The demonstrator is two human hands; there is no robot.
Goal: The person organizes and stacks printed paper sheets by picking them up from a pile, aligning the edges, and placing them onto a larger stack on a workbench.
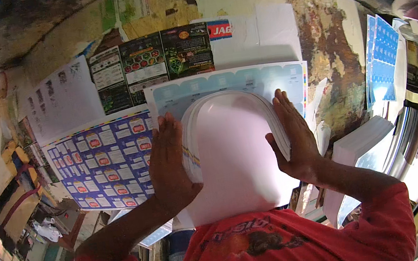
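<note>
White paper stack [239,153], smooth-faced, with a rounded, layered far edge.

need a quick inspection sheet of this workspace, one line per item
surface: support under the paper hidden, cannot tell
job's things: white paper stack, bowed, its top edge arched; light blue printed sheet behind it
clutter: another paper stack at right; crumpled white item at lower left, material unclear
hands: left hand and right hand opened flat against opposite sides of the bowed stack
cables: none that can be told for certain
surroundings: stained, peeling wall; purple printed sheet at left; dark leaflets above; blue printed sheets at right
</note>
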